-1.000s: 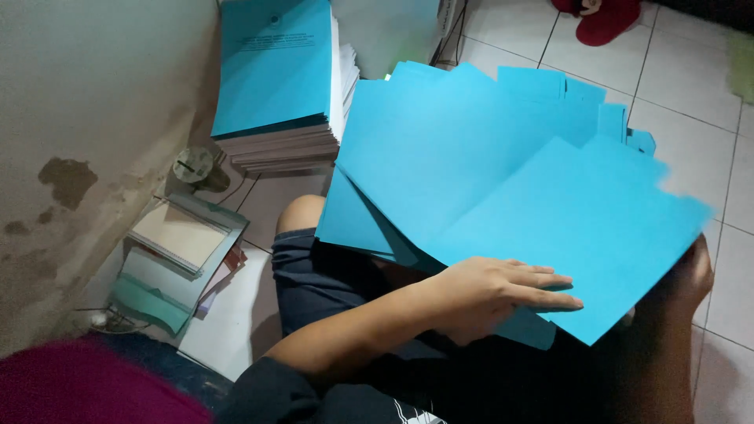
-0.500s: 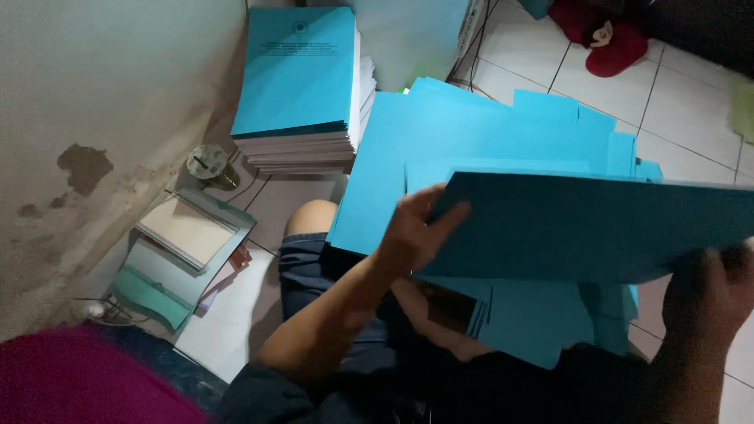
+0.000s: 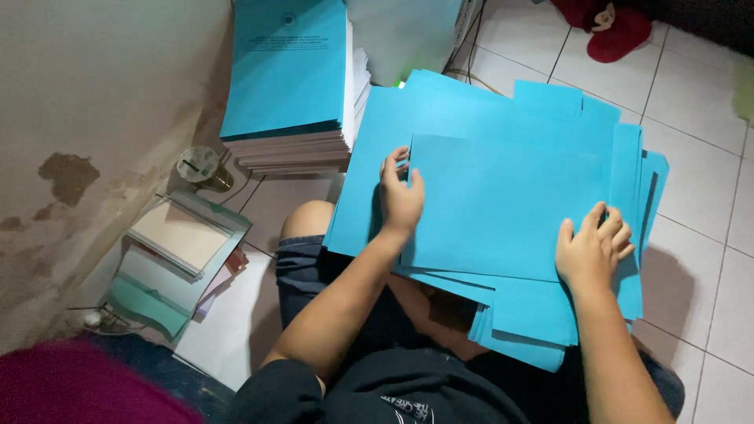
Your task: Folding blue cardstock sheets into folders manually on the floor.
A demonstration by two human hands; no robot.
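Observation:
A loose pile of blue paper sheets [image 3: 487,126] lies fanned across my lap and the tiled floor. On top rests one blue sheet [image 3: 503,204], held at both sides. My left hand [image 3: 400,196] grips its left edge, fingers curled over it. My right hand [image 3: 591,247] presses on its lower right corner with fingers spread. My bare knee [image 3: 308,220] shows under the pile's left edge.
A tall stack of blue-covered booklets [image 3: 290,71] stands at the back left by the stained wall [image 3: 78,126]. A small pile of books and notebooks [image 3: 181,251] lies on the floor at left. A red item [image 3: 609,27] sits at the far right on white tiles.
The top sheet was lifted and tilted up half a second ago; now it lies flat on the pile, my left hand at its left edge, my right at its lower right.

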